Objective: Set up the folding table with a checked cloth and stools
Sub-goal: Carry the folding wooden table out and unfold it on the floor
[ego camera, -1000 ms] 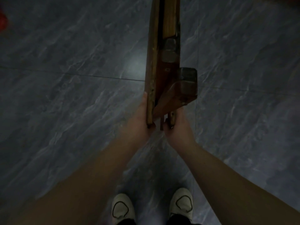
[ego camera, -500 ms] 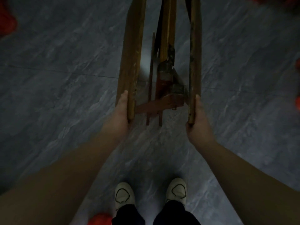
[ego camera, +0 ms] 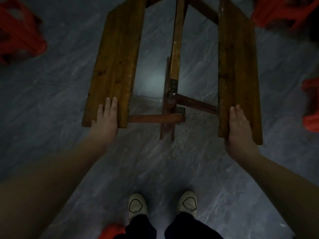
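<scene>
My left hand and right hand lie flat-fingered on the half-spread leaves of the folding table at twelve o'clock; if a brace slips, a leaf could drop and pinch me.

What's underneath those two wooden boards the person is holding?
Between the left board and right board show a central wooden post, two reddish braces and the grey floor. Whatever lies directly beneath each board is covered.
</scene>
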